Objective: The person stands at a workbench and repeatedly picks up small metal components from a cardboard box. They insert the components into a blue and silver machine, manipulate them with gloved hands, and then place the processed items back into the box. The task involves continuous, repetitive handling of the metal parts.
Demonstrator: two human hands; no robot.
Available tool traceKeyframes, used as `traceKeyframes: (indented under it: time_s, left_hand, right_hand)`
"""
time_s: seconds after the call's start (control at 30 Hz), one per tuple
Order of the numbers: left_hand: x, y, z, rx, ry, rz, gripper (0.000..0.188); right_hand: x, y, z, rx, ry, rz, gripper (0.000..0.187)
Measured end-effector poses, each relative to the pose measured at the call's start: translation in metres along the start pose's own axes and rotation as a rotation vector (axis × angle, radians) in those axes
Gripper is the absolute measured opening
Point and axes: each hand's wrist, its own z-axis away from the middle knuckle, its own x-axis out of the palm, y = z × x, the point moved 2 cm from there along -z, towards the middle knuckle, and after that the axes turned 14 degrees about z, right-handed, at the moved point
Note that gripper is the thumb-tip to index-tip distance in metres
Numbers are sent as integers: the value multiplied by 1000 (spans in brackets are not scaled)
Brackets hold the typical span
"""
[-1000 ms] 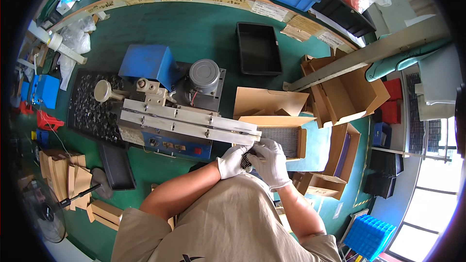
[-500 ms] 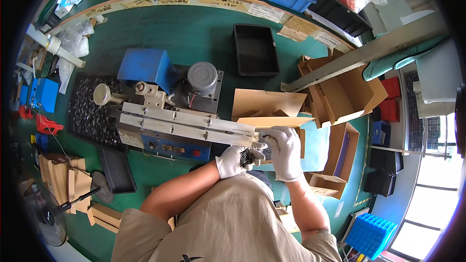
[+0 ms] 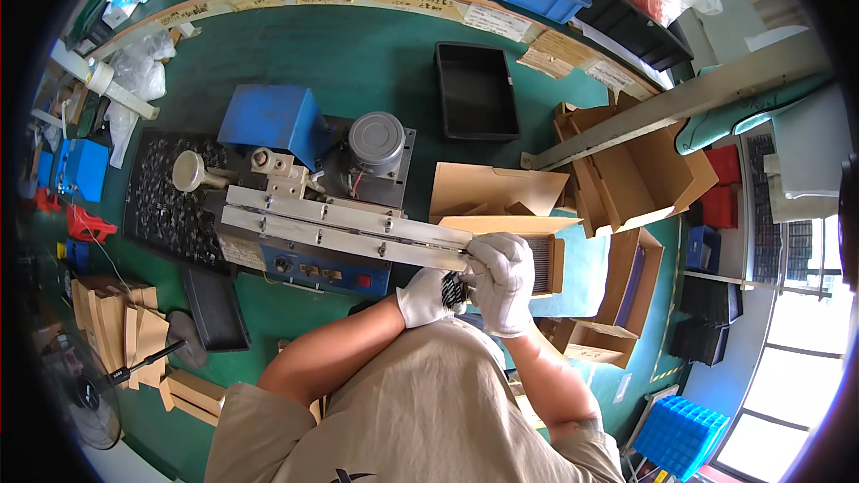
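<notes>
My left hand [image 3: 424,298], in a white glove, is closed around a bunch of small dark parts [image 3: 454,289] with pale stripes. It lies just below the right end of a long pale metal rail [image 3: 344,244]. My right hand [image 3: 503,282], also gloved, has its fingers bent together at that rail end, close beside the left hand. What its fingertips pinch, if anything, is hidden. The rail slopes across the front of a bench machine with a blue housing [image 3: 271,123], a grey round motor [image 3: 375,138] and a blue control panel [image 3: 327,275].
Right of my hands stands an open cardboard box [image 3: 557,266] filled with thin rows of parts. More cardboard boxes [image 3: 637,165] are farther right. A black tray [image 3: 476,92] sits behind the machine; a dark mat [image 3: 170,197] covered with small parts lies left. A fan [image 3: 89,394] stands lower left.
My right hand has moved left, over the rail end and up against my left hand, uncovering more of the filled cardboard box. My left hand stays closed on the dark parts.
</notes>
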Motion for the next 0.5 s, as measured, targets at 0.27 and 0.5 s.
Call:
traceKeyframes:
  time_s: [0.27, 0.5]
  left_hand:
    - [12, 4, -1, -157, 29, 247, 42]
    - [7, -7, 0, -227, 136, 363, 38]
  right_hand:
    - [-1, 10, 33, 355, -286, -128, 32]
    - [10, 10, 46, 311, -427, -25, 27]
